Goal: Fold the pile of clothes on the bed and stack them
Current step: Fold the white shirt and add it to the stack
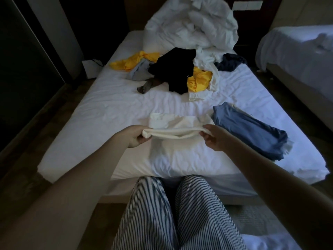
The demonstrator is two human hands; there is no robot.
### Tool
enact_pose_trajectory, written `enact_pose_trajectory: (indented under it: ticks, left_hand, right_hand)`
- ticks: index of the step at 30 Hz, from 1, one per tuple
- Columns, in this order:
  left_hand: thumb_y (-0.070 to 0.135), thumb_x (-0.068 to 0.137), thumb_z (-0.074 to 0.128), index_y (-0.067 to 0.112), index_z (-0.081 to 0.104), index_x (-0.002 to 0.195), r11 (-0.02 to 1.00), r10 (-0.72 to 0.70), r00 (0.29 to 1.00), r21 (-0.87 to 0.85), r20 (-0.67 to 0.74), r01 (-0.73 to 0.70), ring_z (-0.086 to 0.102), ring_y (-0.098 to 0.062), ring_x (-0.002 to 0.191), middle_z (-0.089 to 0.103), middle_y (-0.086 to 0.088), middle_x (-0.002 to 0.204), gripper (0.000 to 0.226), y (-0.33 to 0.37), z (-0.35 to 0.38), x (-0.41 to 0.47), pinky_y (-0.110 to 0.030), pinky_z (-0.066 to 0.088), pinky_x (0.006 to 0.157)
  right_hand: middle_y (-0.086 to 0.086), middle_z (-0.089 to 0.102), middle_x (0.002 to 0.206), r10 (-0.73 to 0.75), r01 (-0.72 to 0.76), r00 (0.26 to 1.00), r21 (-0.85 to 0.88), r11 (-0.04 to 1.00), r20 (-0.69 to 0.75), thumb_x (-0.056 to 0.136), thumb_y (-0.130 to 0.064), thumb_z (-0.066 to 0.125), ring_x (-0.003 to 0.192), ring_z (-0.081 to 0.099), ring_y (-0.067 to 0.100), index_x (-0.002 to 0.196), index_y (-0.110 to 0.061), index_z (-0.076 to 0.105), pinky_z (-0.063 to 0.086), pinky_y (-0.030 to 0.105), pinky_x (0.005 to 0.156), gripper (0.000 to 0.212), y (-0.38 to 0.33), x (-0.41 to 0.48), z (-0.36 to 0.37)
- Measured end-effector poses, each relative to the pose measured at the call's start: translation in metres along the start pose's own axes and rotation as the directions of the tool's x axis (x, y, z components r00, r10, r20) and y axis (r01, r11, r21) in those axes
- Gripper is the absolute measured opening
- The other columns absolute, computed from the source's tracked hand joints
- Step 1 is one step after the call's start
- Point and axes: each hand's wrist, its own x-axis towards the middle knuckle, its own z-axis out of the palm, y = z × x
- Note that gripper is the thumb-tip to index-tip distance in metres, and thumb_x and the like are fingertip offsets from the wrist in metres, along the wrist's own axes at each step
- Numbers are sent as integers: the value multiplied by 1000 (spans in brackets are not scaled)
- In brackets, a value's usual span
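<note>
Item: white shirt (177, 126), mid-fold at the near end of the bed (100, 112), my left hand (137, 136) and right hand (213, 138) each pinching one end of its lifted edge; next, I judge, fold it over and stack it on the blue folded clothes (246, 129) beside it.

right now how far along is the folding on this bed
Early on. Done: one folded blue garment lies at the right of the bed. In hand: the left hand and right hand pinch the near edge of a white garment, partly folded. Left: the heap farther back, with a black garment, yellow pieces, a grey one and a navy one, all unfolded.
</note>
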Motion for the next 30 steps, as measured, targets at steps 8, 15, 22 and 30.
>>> enact_pose_trajectory:
  ticks: [8,15,22,30]
  left_hand:
    - [-10,91,33,-1,52,74,905,3,998,-425,-58,-27,52,-22,69,50,-11,77,27,25,15,41,-28,57,48]
    - [5,93,37,-3,53,95,860,-13,998,-510,-58,-19,54,-24,75,53,-16,84,17,40,24,109,-31,58,51]
    - [24,91,48,8,50,126,859,243,896,512,-371,-21,59,-35,106,58,-19,122,38,14,48,164,-41,50,88]
    - [40,101,26,42,8,149,-39,337,906,965,256,-258,-5,-21,148,-2,9,160,52,-43,68,177,-48,-4,118]
  right_hand:
    - [1,64,50,1,-5,1000,226,974,19,96,-16,37,39,56,6,90,-6,54,40,12,39,21,-28,46,24]
    - [8,54,130,-37,18,998,304,953,56,102,-26,23,125,49,23,135,-2,39,38,30,88,45,-44,106,32]
    - [16,51,128,-493,349,869,-654,671,-42,100,-23,37,117,51,32,127,-9,51,36,31,93,33,-21,142,48]
    - [-4,2,159,-371,262,852,-914,-309,369,77,-59,-5,145,-11,30,150,-30,7,-11,47,114,79,30,181,47]
